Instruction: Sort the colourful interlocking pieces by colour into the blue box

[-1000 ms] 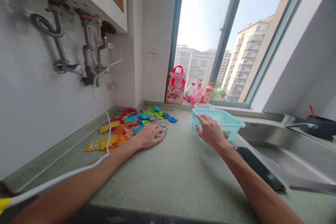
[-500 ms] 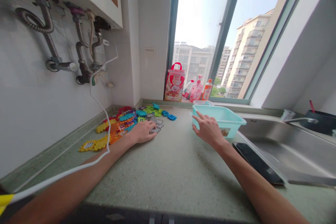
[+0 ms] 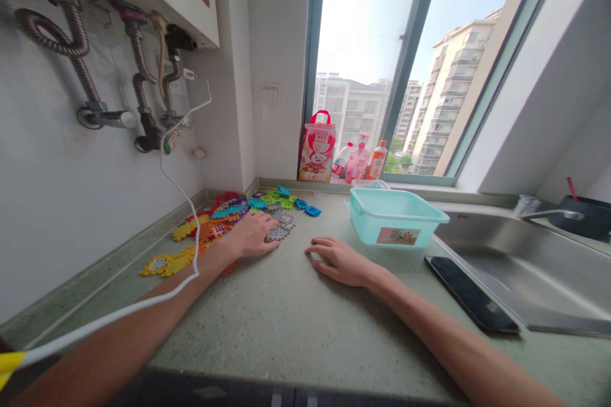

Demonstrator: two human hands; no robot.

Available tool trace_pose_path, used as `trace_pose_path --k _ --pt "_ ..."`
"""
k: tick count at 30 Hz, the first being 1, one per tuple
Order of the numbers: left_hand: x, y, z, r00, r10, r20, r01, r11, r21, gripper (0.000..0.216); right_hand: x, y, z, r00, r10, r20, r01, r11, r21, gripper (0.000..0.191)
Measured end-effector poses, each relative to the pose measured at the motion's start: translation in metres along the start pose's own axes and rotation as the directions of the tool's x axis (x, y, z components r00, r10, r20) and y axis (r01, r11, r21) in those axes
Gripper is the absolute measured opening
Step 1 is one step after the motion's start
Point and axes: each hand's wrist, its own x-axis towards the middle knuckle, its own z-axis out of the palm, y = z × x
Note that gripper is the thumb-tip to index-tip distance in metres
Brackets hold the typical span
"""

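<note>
At our eleven o'clock, colourful toothed pieces (image 3: 229, 210) lie spread outside the one-o'clock aqua tub (image 3: 363, 221), our left hand (image 3: 252, 234) over some, grip unclear, our right hand (image 3: 342, 262) loosely spread, holding nothing visible.

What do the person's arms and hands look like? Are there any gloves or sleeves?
The left hand and right hand are bare, with no gloves, rings or watch that I can see. No sleeves show on the left forearm or right forearm. A white cable crosses in front of the left forearm.
</note>
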Motion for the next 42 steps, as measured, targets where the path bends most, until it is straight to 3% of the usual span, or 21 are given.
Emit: trace_pose_path --k 7,15,20,23,27,32,37,42 --pt "0.002 0.002 -0.001 0.994 0.109 0.013 -0.108 0.992 -0.069 0.031 -0.001 0.01 -0.004 1.0 0.017 -0.014 -0.016 0.998 0.054 0.039" --pt "0.003 0.032 -0.008 0.98 0.197 0.039 -0.186 0.964 -0.19 0.034 -0.001 0.011 -0.003 0.998 0.038 -0.059 -0.036 0.999 0.033 0.044" --pt "0.001 0.046 -0.018 0.944 0.324 0.065 -0.288 0.904 -0.317 0.034 -0.002 0.015 0.002 0.993 0.058 -0.101 -0.052 0.997 0.061 0.056" --pt "0.001 0.049 -0.018 0.928 0.369 0.057 -0.321 0.867 -0.382 0.032 -0.001 0.014 0.002 0.996 0.042 -0.079 -0.035 0.995 0.093 0.051" --pt "0.002 0.048 -0.019 0.935 0.353 0.042 -0.303 0.852 -0.427 0.03 0.001 0.013 -0.004 0.998 0.023 -0.061 -0.015 0.992 0.128 0.03" --pt "0.002 0.049 -0.018 0.938 0.345 0.031 -0.289 0.83 -0.478 0.03 -0.003 0.023 -0.016 0.989 0.119 -0.087 -0.119 0.993 0.001 0.032" --pt "-0.001 0.045 -0.013 0.955 0.294 0.025 -0.234 0.807 -0.542 0.04 -0.004 0.03 -0.019 0.952 0.099 -0.29 -0.096 0.995 0.025 0.034" --pt "0.001 0.03 -0.011 0.982 0.178 -0.07 -0.183 0.764 -0.618 0.061 0.005 0.006 -0.008 0.906 -0.003 -0.424 0.053 0.993 0.106 0.031"
